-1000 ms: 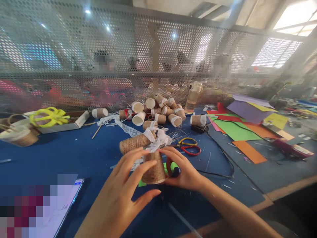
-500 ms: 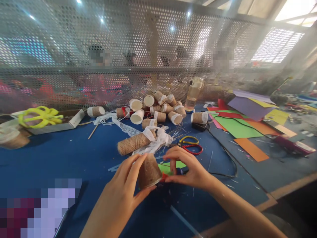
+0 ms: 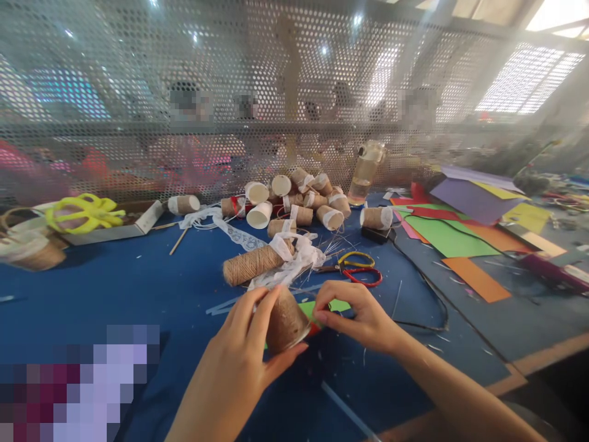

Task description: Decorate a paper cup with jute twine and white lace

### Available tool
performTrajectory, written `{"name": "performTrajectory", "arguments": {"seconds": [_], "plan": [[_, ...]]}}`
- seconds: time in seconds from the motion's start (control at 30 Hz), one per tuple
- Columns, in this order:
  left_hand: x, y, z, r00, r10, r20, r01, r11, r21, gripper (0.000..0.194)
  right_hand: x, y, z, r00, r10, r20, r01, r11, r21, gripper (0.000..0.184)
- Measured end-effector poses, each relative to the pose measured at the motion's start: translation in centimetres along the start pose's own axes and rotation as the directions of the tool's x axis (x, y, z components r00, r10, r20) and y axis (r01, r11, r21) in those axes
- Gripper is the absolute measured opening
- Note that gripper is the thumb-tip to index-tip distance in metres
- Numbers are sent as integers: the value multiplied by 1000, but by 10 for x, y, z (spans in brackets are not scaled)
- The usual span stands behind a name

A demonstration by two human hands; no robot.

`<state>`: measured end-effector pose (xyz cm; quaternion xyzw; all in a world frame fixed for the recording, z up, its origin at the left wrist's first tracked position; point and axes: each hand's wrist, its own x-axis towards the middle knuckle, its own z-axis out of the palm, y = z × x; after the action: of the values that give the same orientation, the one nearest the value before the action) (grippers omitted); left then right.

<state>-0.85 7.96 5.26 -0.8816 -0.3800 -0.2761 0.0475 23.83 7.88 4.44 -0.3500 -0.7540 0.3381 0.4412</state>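
Note:
A small paper cup [image 3: 286, 322] wrapped in brown twine is tilted in my left hand [image 3: 234, 368], its rim toward the lower right. My fingers lie over its far side and the thumb sits under the rim. Just right of the cup, my right hand [image 3: 356, 316] is closed in a pinch; whatever is between its fingertips is too small to make out. Something red shows between the cup's rim and those fingertips. Green paper [image 3: 341, 305] lies behind both hands. Beyond it are a twine roll [image 3: 251, 265], white lace [image 3: 299, 255] and scissors [image 3: 361, 276] with yellow and red handles.
Several twine-wrapped cups [image 3: 301, 215] are heaped before a perforated metal screen [image 3: 257, 73]. A bottle [image 3: 365, 172] stands beside them. Coloured paper sheets [image 3: 451, 230] and a black cable [image 3: 426, 288] lie right. Left is a tray [image 3: 110, 232] with a yellow object [image 3: 87, 215].
My right thumb and fingers have come together into a pinch beside the cup's rim. My left hand and the cup have shifted slightly right, and the whole view has moved a little.

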Motion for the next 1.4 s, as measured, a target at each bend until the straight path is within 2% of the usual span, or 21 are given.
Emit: {"name": "performTrajectory", "arguments": {"seconds": [0.23,0.5,0.63,0.8,1.1,1.23,1.4], "plan": [[0,5,-3,998,-29,-49,30,999,28,63,0,-1,5,991,124,-45,-121,991,57,15],[0,10,-1,989,-73,-131,77,997,29,56,1,-2,9,984,165,-61,-161,984,77,16],[-2,11,1,980,-133,-144,135,991,-2,59,0,-2,10,981,185,-57,-178,979,100,16],[-4,11,1,975,-152,-162,148,988,-38,58,1,-3,10,980,194,-54,-186,975,121,16],[-1,12,-1,971,-127,-202,119,992,-49,59,-1,-7,11,984,172,-39,-168,981,92,17],[-2,11,-2,971,-116,-210,110,993,-41,59,-2,-5,13,992,119,-39,-118,992,40,16],[-1,7,-3,982,-113,-153,113,994,-8,58,3,-2,6,1000,0,-30,-3,994,-106,9]]}}
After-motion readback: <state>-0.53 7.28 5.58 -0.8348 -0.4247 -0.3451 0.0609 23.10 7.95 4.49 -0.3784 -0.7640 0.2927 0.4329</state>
